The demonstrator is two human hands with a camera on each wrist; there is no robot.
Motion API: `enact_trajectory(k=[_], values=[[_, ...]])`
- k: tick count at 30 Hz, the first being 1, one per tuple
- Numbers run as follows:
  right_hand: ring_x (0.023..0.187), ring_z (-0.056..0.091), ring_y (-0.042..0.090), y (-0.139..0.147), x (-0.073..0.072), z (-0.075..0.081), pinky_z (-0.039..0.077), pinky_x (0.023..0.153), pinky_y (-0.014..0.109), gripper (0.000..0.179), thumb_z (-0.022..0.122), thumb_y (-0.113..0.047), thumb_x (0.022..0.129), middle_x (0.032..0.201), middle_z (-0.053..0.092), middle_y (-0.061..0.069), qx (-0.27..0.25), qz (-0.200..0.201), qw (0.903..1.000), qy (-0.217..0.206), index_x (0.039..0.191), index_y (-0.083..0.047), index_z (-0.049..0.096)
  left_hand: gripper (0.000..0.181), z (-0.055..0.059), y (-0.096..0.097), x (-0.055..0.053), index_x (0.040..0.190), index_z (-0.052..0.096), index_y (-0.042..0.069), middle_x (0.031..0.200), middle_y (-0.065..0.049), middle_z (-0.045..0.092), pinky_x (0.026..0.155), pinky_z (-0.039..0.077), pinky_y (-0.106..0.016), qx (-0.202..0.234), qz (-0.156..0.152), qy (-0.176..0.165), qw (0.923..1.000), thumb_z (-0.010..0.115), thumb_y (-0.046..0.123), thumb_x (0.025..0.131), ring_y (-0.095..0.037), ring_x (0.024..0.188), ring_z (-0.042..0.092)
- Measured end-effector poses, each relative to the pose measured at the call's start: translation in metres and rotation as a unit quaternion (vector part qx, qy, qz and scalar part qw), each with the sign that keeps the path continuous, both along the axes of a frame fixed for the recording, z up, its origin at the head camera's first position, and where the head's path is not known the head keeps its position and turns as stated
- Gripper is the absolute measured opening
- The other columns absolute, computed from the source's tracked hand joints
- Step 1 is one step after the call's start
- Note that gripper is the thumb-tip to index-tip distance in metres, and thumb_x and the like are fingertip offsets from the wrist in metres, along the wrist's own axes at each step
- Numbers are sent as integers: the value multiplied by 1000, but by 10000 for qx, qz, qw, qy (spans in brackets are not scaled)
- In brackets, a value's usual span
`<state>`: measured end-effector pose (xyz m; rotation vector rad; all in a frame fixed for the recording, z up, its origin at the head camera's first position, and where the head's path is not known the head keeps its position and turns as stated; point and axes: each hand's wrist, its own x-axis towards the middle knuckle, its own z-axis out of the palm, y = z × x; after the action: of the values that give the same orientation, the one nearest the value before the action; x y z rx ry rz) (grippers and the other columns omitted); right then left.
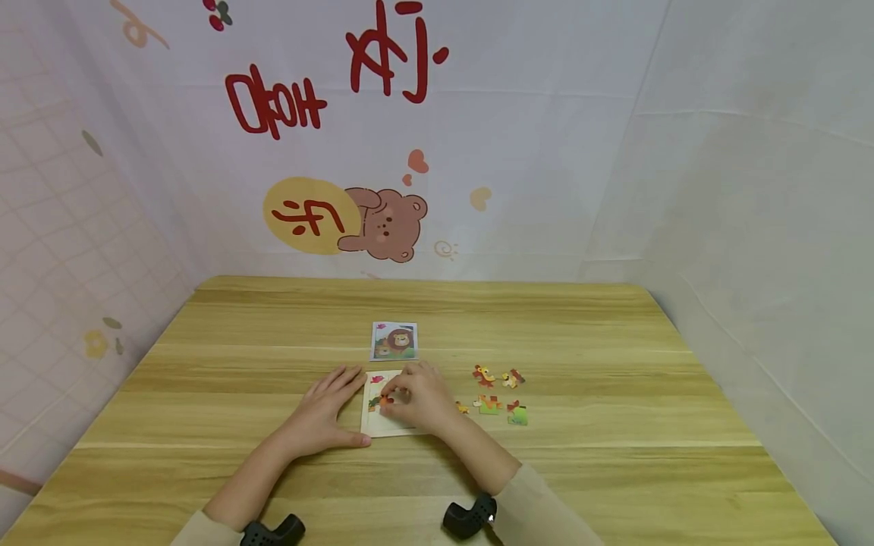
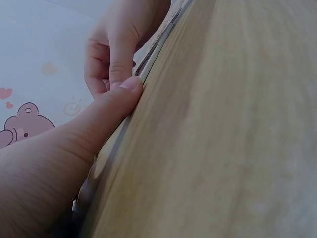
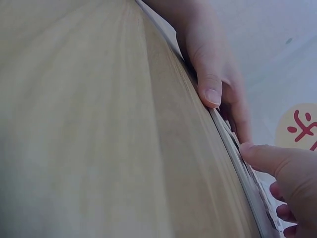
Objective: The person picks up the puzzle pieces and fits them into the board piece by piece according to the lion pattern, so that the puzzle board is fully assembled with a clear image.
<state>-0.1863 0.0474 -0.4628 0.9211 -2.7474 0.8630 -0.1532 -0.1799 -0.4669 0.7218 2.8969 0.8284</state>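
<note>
A pale puzzle tray (image 1: 367, 426) lies flat on the table, with a pink piece at its upper left and green and orange pieces below that. My left hand (image 1: 326, 413) spreads along the tray's left side, fingertips by the top corner and thumb at the bottom corner. Over the tray, my right hand (image 1: 425, 400) pinches an orange puzzle piece (image 1: 386, 400) between thumb and index finger, low over the left part. Much of the tray's right part is hidden under this hand. In the left wrist view, the left thumb (image 2: 130, 84) touches the tray's edge.
Just beyond the tray lies a picture card (image 1: 394, 341) showing a lion. Several loose puzzle pieces (image 1: 488, 404) are spread to the right, one partly behind the right wrist. The wooden table (image 1: 614, 455) meets a printed cloth backdrop (image 1: 532, 152) behind it.
</note>
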Motion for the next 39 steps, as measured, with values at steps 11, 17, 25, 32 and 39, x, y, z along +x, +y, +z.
enact_trajectory(k=[11,17,25,32,39], values=[[78,44,10,27,3,11,36,66,25,20,81,-33,78,84,58,-6,-437,39,9990,-19,94,-22,77,111,1,2,0,149,35,8,156,-9,23,104,12,-65,-87,8,-7,10000,70,72,66,-37,142,13],[77,43,14,50,1,14,35,65,29,23,81,-31,78,87,58,-5,-570,30,9982,-190,98,-23,77,112,1,2,0,149,35,7,156,-9,23,105,11,-65,-60,18,-25,10000,71,72,65,-36,142,12],[83,45,17,87,-5,14,37,69,32,31,82,-27,76,92,59,-3,-693,165,9970,-316,105,-18,74,113,1,2,1,149,36,6,156,-10,24,105,11,-64,-15,22,-6,10000,72,71,64,-36,142,12],[76,45,21,119,-15,12,37,64,29,37,83,-23,73,85,56,3,-797,325,9962,-100,107,-12,74,113,0,2,0,148,36,6,156,-10,24,105,11,-64,-34,15,-32,10000,71,73,63,-36,142,12],[84,45,22,145,-25,11,35,69,33,39,83,-21,74,97,59,5,-630,303,9975,-74,110,-11,72,113,1,2,0,148,37,5,156,-10,24,105,11,-65,-27,9,2,10000,72,72,63,-37,142,12]])
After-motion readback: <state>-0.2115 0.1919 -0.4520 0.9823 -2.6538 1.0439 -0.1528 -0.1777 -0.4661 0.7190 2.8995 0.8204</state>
